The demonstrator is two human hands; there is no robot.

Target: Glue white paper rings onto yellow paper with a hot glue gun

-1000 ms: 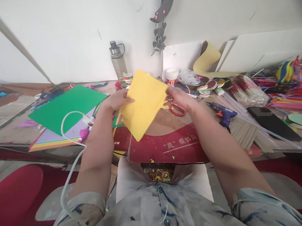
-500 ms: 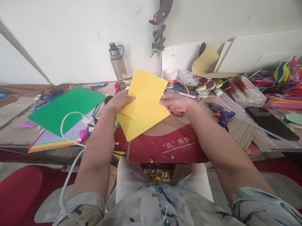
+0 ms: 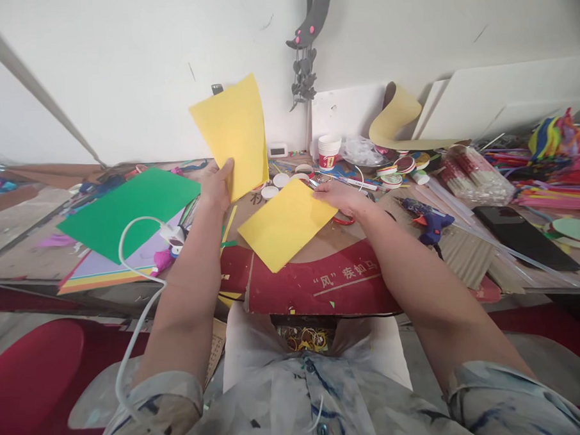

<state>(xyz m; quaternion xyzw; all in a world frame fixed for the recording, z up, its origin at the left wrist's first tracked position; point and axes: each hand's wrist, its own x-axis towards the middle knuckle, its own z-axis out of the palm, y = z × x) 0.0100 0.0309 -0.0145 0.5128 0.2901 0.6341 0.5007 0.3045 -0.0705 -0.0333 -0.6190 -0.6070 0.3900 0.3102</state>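
Note:
My left hand point(image 3: 217, 188) is closed on a yellow paper sheet point(image 3: 235, 130), thumb across its near face, and holds it raised and tilted in front of the wall. A second edge shows along its right side. My right hand point(image 3: 340, 197) pinches the right corner of another yellow sheet point(image 3: 288, 227), lower down over the red and brown cardboard point(image 3: 322, 286). The two sheets are apart. A large green sheet point(image 3: 131, 208) lies to the left of my left hand, on top of other coloured sheets point(image 3: 97, 267).
Beyond my hands stand paper cups point(image 3: 329, 153), with tape rolls point(image 3: 394, 174) to their right. A blue glue gun point(image 3: 433, 225) and a black phone point(image 3: 524, 236) lie right of my right arm. A white cable point(image 3: 141, 320) crosses my left arm's side.
The yellow sheets have come apart. My left hand has lifted one up and left, across the bottle behind; my right hand keeps the other low over the cardboard.

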